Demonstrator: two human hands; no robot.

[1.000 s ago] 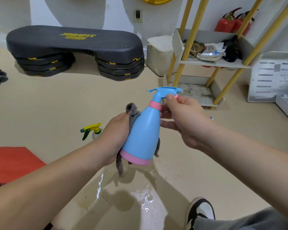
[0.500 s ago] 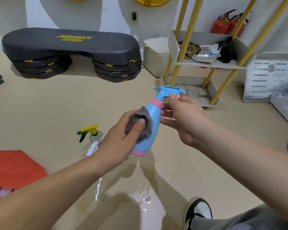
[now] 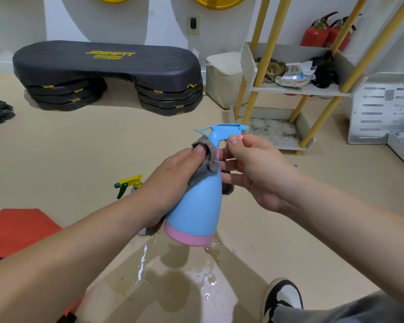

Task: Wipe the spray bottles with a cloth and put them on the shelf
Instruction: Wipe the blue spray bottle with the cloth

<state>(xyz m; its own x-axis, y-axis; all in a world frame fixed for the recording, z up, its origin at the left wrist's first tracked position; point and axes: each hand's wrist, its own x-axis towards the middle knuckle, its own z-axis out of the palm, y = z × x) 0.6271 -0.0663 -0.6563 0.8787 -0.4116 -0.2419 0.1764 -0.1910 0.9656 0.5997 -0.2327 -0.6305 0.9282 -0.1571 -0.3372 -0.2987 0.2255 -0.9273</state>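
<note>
Our right hand [image 3: 261,173] pinches the blue spray bottle [image 3: 196,206] by its head.
Our left hand [image 3: 170,183] wraps a grey cloth [image 3: 205,169] round its neck; shelf [image 3: 289,91] at one o'clock.

The person has bare forearms [image 3: 56,252], grey trousers [image 3: 359,308] and a black-and-white sneaker [image 3: 282,297].

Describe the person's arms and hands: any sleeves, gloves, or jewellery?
The left forearm and right forearm are bare to the frame edge, no sleeves in view. The left hand and right hand wear no gloves. No rings, watch or bracelet show on either wrist or on the visible fingers.
</note>
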